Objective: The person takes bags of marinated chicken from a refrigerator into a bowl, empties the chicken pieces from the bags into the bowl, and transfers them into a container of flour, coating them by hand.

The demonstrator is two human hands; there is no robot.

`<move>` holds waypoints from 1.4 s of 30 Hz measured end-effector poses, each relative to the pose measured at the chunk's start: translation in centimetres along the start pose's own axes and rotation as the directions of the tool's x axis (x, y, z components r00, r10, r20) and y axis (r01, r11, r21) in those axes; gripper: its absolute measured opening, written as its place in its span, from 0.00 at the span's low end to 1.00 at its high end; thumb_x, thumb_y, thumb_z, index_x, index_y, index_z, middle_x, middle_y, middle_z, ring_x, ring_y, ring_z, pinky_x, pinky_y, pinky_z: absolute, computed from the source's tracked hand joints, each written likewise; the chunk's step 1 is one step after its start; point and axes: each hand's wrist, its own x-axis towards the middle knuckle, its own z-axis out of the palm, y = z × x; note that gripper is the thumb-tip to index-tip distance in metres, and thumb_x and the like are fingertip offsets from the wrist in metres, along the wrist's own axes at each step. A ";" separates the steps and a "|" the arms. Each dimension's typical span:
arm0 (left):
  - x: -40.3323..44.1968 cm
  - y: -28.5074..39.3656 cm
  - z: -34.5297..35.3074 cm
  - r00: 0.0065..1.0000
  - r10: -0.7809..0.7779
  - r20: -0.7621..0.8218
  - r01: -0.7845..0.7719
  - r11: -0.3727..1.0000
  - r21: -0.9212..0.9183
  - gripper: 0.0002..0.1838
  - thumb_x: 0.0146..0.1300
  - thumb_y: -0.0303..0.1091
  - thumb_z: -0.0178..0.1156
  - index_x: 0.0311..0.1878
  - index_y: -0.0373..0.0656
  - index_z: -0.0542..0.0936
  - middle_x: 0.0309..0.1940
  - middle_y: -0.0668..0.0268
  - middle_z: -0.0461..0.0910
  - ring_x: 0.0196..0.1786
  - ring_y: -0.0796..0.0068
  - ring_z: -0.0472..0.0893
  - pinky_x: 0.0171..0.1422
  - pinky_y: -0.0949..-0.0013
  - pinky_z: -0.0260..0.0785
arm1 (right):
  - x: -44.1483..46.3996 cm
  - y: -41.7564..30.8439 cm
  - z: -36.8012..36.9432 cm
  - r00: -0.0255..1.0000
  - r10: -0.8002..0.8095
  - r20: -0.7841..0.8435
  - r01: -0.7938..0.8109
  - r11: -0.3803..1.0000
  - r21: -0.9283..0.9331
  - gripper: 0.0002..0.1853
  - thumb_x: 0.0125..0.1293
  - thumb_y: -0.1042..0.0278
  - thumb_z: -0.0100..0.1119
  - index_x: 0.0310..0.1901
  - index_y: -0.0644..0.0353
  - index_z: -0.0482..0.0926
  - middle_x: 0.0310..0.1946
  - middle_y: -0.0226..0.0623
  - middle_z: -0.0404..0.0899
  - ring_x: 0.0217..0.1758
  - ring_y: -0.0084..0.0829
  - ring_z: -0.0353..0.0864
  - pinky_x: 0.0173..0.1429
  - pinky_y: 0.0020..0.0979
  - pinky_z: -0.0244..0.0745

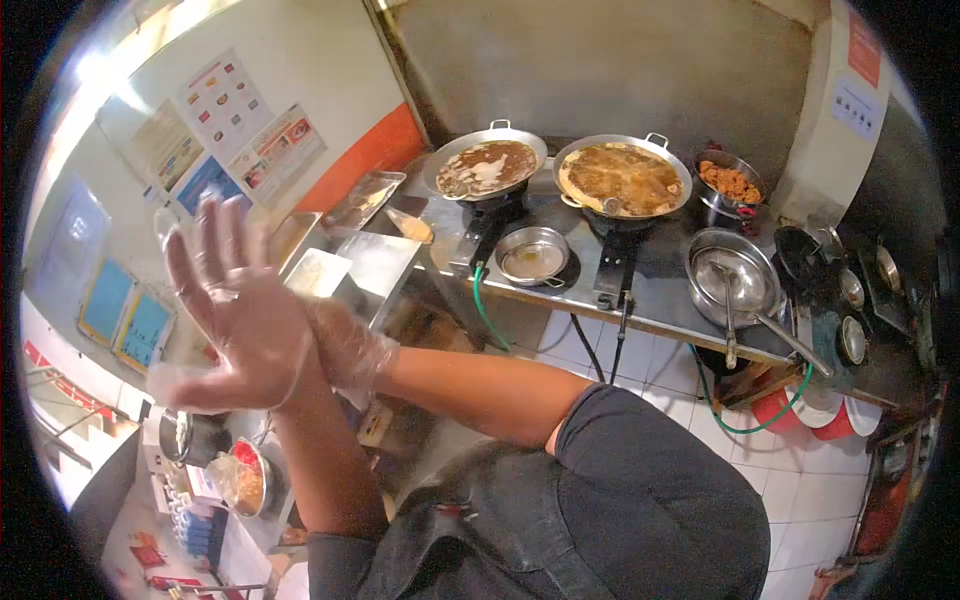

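Observation:
My left hand (250, 340) is raised at the left, in a clear plastic glove, its fingers spread apart. My right hand (352, 345), gloved the same way, is closed at the left wrist, around the end of the left plastic glove (285, 375). Its fingertips are hidden behind that wrist. Both hands are up in the air, away from the stove. Beyond them are metal trays (375, 260) at the counter's left end.
Two wide pans of bubbling oil, a left pan (430, 180) and a right pan (682, 190), sit on burners. Nearby are a small pan (532, 255), a pot of fried food (728, 182), and a steel bowl (705, 290) with a long-handled ladle (728, 312). A green hose (484, 305) hangs below.

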 end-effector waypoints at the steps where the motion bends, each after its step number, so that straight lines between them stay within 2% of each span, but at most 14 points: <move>1: 0.0 -0.8 0.1 0.987 0.127 -0.096 -0.096 0.956 0.277 0.69 0.57 0.94 0.32 0.82 0.37 0.60 0.79 0.40 0.63 0.83 0.42 0.60 0.86 0.37 0.39 | -0.4 2.4 -0.7 0.999 0.009 0.041 -0.011 0.999 0.037 0.24 0.67 0.56 0.65 0.60 0.57 0.76 0.56 0.53 0.74 0.59 0.49 0.73 0.57 0.51 0.74; 5: 0.7 -3.0 -2.2 0.942 0.325 0.078 -0.287 0.665 0.689 0.61 0.69 0.86 0.25 0.76 0.34 0.68 0.71 0.44 0.74 0.76 0.50 0.72 0.85 0.44 0.44 | -0.2 7.2 -4.5 0.977 -0.110 0.183 0.114 0.993 -0.015 0.04 0.66 0.67 0.65 0.40 0.54 0.85 0.35 0.34 0.84 0.36 0.33 0.86 0.41 0.35 0.82; 9: 1.2 -2.6 -5.0 0.971 0.142 -0.193 0.077 0.577 0.813 0.56 0.73 0.81 0.26 0.73 0.34 0.72 0.70 0.46 0.76 0.74 0.51 0.74 0.84 0.44 0.49 | -0.5 4.2 -7.6 0.806 -0.506 0.308 0.571 0.802 -0.174 0.08 0.51 0.61 0.62 0.31 0.51 0.76 0.28 0.32 0.75 0.34 0.35 0.80 0.38 0.41 0.74; 11: 1.3 -1.4 -5.4 0.980 0.015 -0.197 0.150 0.593 0.791 0.55 0.72 0.82 0.29 0.72 0.35 0.73 0.69 0.47 0.77 0.74 0.51 0.74 0.83 0.43 0.51 | -2.1 4.1 -6.6 0.845 -0.486 0.223 0.503 0.864 -0.024 0.08 0.50 0.59 0.64 0.25 0.46 0.73 0.20 0.27 0.70 0.26 0.33 0.76 0.34 0.40 0.72; 15: 0.7 1.1 -0.5 0.760 -0.233 -0.607 0.319 0.947 0.036 0.57 0.66 0.86 0.37 0.71 0.37 0.74 0.70 0.46 0.75 0.76 0.49 0.71 0.82 0.37 0.51 | -3.0 5.9 -5.8 0.781 -0.558 0.279 0.556 0.826 0.095 0.09 0.45 0.59 0.64 0.25 0.46 0.73 0.25 0.26 0.76 0.28 0.31 0.79 0.36 0.41 0.75; 20: -0.1 1.0 -3.4 0.878 -0.164 -0.450 0.360 0.845 0.394 0.52 0.70 0.81 0.41 0.71 0.37 0.74 0.69 0.50 0.76 0.75 0.50 0.72 0.79 0.37 0.58 | -5.3 4.9 -4.4 0.782 -0.551 0.290 0.434 0.816 0.381 0.09 0.49 0.63 0.65 0.30 0.46 0.73 0.18 0.25 0.69 0.20 0.34 0.76 0.32 0.42 0.75; 23: -2.2 -1.6 -12.3 0.785 -0.535 -0.314 0.607 0.558 0.566 0.49 0.73 0.79 0.40 0.69 0.38 0.77 0.66 0.53 0.79 0.70 0.47 0.74 0.80 0.39 0.54 | -4.0 6.7 -5.8 0.807 -0.436 0.398 0.264 0.870 0.416 0.14 0.57 0.62 0.67 0.44 0.46 0.77 0.23 0.24 0.74 0.24 0.34 0.79 0.37 0.44 0.77; 24: -1.7 -1.4 -10.5 0.517 -0.667 -0.537 0.848 0.310 0.431 0.39 0.78 0.70 0.46 0.62 0.39 0.81 0.59 0.57 0.83 0.60 0.66 0.81 0.68 0.65 0.71 | -2.9 6.5 -7.4 0.774 -0.455 0.441 0.339 0.885 0.319 0.20 0.61 0.60 0.69 0.54 0.47 0.76 0.31 0.29 0.79 0.34 0.33 0.83 0.42 0.44 0.78; 27: -6.1 -2.7 -8.9 0.229 -0.728 -0.646 0.969 0.106 0.223 0.37 0.72 0.70 0.58 0.55 0.38 0.83 0.35 0.64 0.83 0.36 0.73 0.84 0.44 0.75 0.79 | -4.7 7.8 -7.0 0.722 -0.591 0.361 0.584 0.800 0.141 0.20 0.60 0.50 0.69 0.52 0.48 0.83 0.47 0.37 0.82 0.53 0.37 0.83 0.58 0.42 0.78; 29: -6.8 -3.2 -8.8 -0.063 -0.773 -0.632 0.978 -0.176 0.117 0.30 0.76 0.58 0.59 0.65 0.42 0.82 0.50 0.57 0.87 0.41 0.68 0.85 0.49 0.65 0.78 | -5.9 9.5 -6.4 0.614 -0.619 0.490 0.590 0.772 0.236 0.18 0.61 0.51 0.67 0.50 0.49 0.83 0.48 0.38 0.83 0.53 0.38 0.83 0.62 0.43 0.78; 33: -10.9 -4.3 -11.4 -0.286 -0.798 -0.531 0.902 -0.411 0.132 0.32 0.75 0.62 0.57 0.62 0.40 0.83 0.49 0.59 0.88 0.43 0.67 0.86 0.51 0.62 0.79 | -7.2 10.8 -7.3 0.323 -0.535 0.781 0.497 0.798 0.341 0.16 0.63 0.51 0.62 0.46 0.51 0.85 0.52 0.41 0.84 0.54 0.41 0.84 0.69 0.45 0.77; 37: -12.7 -4.7 -11.5 -0.399 -0.771 -0.495 0.788 -0.565 0.245 0.31 0.74 0.60 0.57 0.63 0.42 0.83 0.51 0.60 0.88 0.45 0.66 0.87 0.53 0.60 0.79 | -3.8 8.5 -9.7 -0.090 -0.316 0.944 0.334 0.884 0.327 0.08 0.66 0.56 0.59 0.35 0.48 0.80 0.45 0.38 0.84 0.52 0.40 0.85 0.55 0.48 0.81; 41: -12.8 -5.6 -10.5 -0.441 -0.776 -0.451 0.607 -0.628 0.487 0.30 0.74 0.59 0.56 0.64 0.43 0.83 0.53 0.61 0.87 0.47 0.66 0.87 0.55 0.59 0.79 | -6.5 11.1 -9.5 0.417 -0.638 0.647 0.587 0.733 0.344 0.10 0.61 0.59 0.63 0.45 0.37 0.80 0.46 0.25 0.81 0.47 0.35 0.84 0.47 0.43 0.80; 42: -12.7 -5.9 -10.1 -0.447 -0.780 -0.439 0.536 -0.626 0.567 0.30 0.74 0.58 0.56 0.64 0.43 0.83 0.54 0.62 0.87 0.48 0.66 0.87 0.56 0.59 0.79 | -7.7 12.1 -9.6 0.325 -0.582 0.746 0.664 0.702 0.258 0.10 0.65 0.52 0.61 0.48 0.33 0.80 0.52 0.28 0.81 0.57 0.39 0.83 0.57 0.47 0.79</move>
